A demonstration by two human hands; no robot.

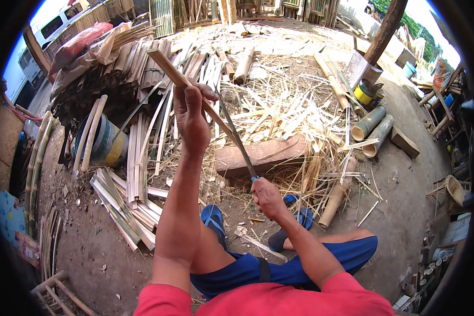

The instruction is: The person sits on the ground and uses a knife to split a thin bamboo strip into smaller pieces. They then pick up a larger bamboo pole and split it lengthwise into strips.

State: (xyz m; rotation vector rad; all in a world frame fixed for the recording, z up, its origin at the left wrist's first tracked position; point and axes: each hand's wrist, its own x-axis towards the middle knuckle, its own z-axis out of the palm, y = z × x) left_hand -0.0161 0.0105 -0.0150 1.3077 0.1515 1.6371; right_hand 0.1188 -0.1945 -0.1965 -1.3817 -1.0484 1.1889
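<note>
My left hand [194,118] is raised in front of me, its fingers wrapped around a pale bamboo slat [167,67] that slants from upper left down to the right. Lower and to the right, my right hand [267,199] grips the blue handle of a long, narrow knife [236,134]. The blade points up and away, running close beside the slat; whether the two touch, I cannot tell. Below the slat's lower end, a thick reddish-brown block [263,154] lies on the ground amid shavings.
Bamboo shavings [295,118] heap around the block. Split slats [129,208] lie at left, near a bucket [104,139]. Bamboo tubes [371,124] and a wooden post [385,31] are at right. My sandalled feet [213,218] are just below the block.
</note>
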